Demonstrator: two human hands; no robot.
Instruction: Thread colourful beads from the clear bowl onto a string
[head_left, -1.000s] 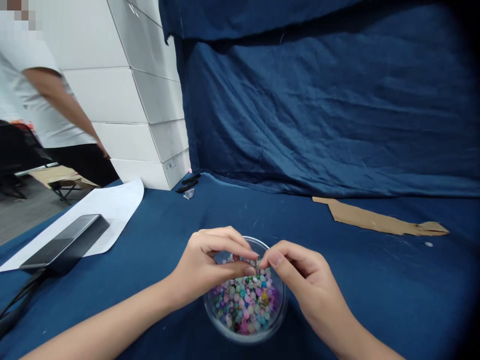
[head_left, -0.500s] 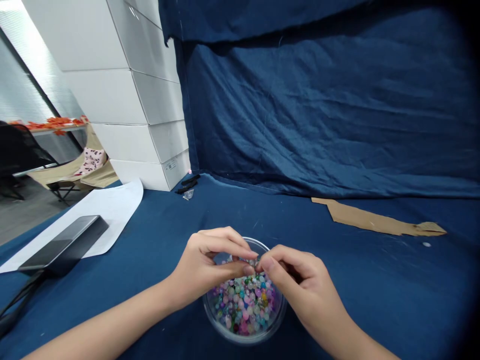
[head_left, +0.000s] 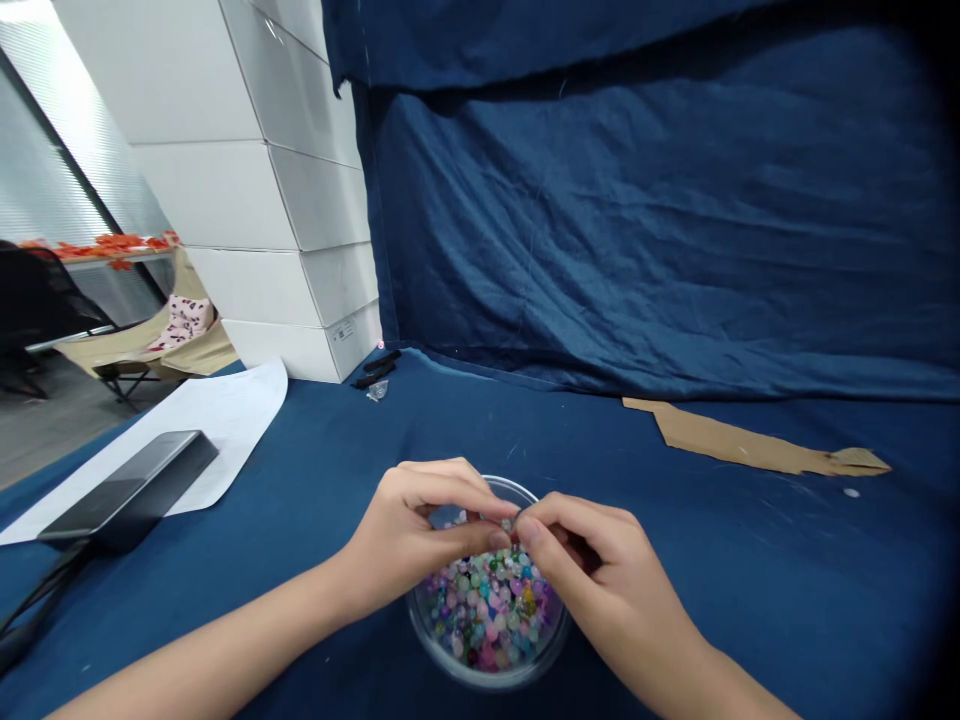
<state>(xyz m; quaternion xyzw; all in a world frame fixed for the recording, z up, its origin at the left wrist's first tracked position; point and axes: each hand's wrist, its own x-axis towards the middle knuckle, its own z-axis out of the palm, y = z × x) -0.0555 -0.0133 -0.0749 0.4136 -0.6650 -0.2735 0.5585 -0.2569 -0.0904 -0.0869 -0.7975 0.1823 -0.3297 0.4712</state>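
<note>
A clear round bowl (head_left: 450, 664) full of small coloured beads (head_left: 491, 610) stands on the blue cloth in front of me. Over its far half, my left hand (head_left: 431, 525) pinches a small pale bead (head_left: 507, 525) between thumb and fingertips. My right hand (head_left: 592, 560) is closed in a pinch right beside it, the fingertips of both hands almost touching. Whatever lies between the right thumb and forefinger is too small to make out. The hands hide part of the bowl's far rim.
A dark flat device (head_left: 127, 490) with a cable lies on white paper (head_left: 244, 420) at the left. White boxes (head_left: 262, 290) are stacked behind it, near small black items (head_left: 375, 370). A torn brown cardboard strip (head_left: 742, 440) lies at the back right, before a blue curtain (head_left: 637, 220).
My right fingertips have shifted very slightly, and the pale bead at my left fingertips shows a little more clearly. The bowl has stayed in place.
</note>
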